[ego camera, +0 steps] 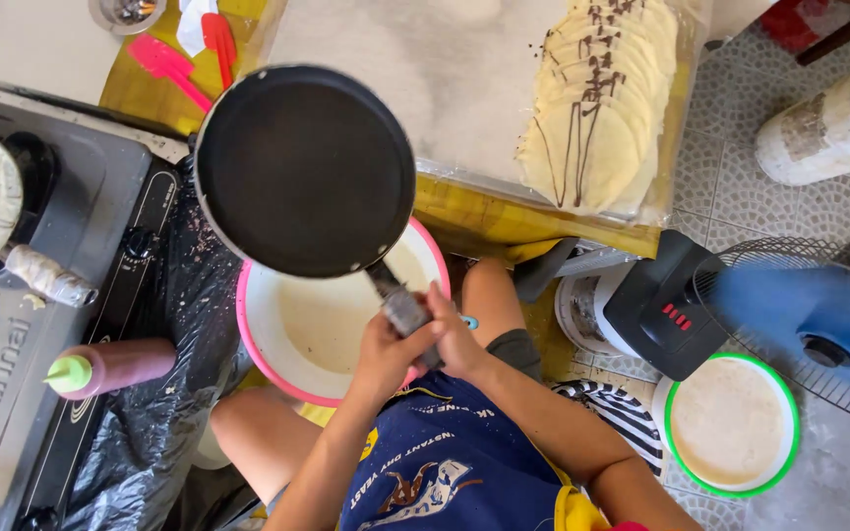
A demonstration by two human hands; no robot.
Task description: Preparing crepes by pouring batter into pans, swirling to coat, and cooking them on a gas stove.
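Black and stiff, the round flat pan [305, 169] hangs out in front of you at the end of a short handle [402, 308], and both your hands are on that handle. Your left hand [382, 351] has its grip closed around the near end; your right hand [456, 337] has its grip closed on it just beside, fingers wrapped over the top. Judge the pan as metal: rigid, with most of its weight in the disc far from your hands, so it will want to tip forward. The wrapped handle is the only sound place to hold it; the rim may well be hot, though you cannot tell that from here.

Just under the handle and the near edge of the pan sits the pink-rimmed white basin [266, 349] with pale batter in it; the pan is held above it, tilted a little, not touching as far as can be seen.

To your left lies a brown squeeze bottle [115, 365] with a green tip, on black plastic sheeting [184, 295] beside the gas stove [41, 246].

To your right stand a green-rimmed bowl [730, 423] on the floor and a blue fan [809, 315].

Farther off, the bench [464, 211] carries a stack of pale round crepes [597, 103] streaked with chocolate, and pink and red spatulas [174, 64] lie beyond the pan
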